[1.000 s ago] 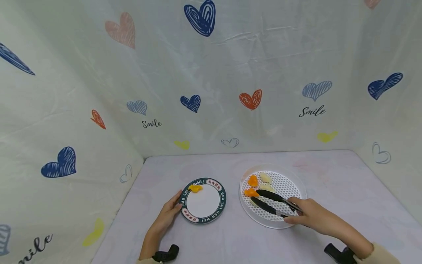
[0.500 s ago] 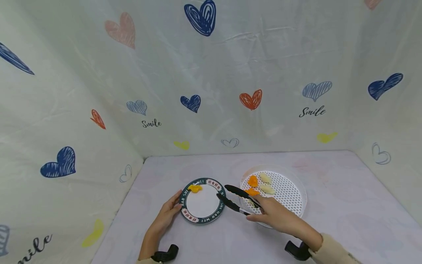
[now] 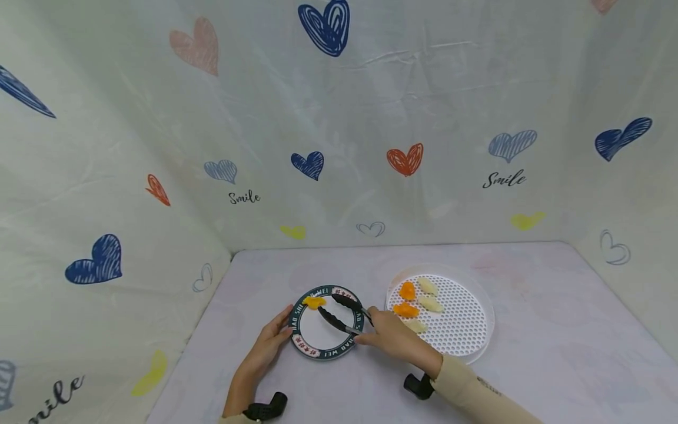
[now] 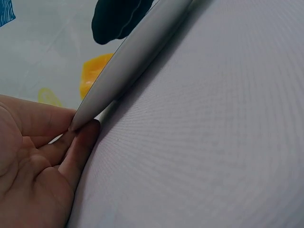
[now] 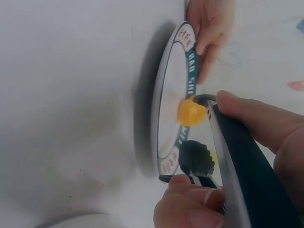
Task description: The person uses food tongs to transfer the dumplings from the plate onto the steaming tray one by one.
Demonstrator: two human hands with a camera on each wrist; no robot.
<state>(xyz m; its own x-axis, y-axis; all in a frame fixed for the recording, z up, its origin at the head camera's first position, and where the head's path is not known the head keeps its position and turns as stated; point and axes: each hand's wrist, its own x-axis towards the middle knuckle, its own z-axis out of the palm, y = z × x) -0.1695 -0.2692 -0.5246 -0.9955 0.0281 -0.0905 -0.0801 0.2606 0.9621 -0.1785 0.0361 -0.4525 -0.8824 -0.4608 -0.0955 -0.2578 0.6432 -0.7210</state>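
My left hand [image 3: 270, 340] pinches the left rim of a white plate [image 3: 322, 330] with a dark green, lettered border. In the left wrist view the thumb lies over the rim and fingers are under it. A small, lumpy yellow piece [image 3: 314, 302] lies near the plate's upper left edge. My right hand [image 3: 394, 337] grips black-tipped metal tongs [image 3: 346, 302] over the plate. The tongs are spread, with nothing between their tips, which point toward the yellow piece. In the right wrist view one tip overlaps the yellow piece [image 5: 191, 112].
Right of the plate sits a round white tray [image 3: 461, 324] with a perforated base. On its left side lie two orange pieces [image 3: 405, 310] and three pale oval pieces [image 3: 431, 304]. A heart-printed curtain [image 3: 349, 194] hangs behind the table [image 3: 556, 330].
My right hand has carried the spread tongs left from above the tray to above the plate. My left hand, the plate and the yellow piece have stayed in place.
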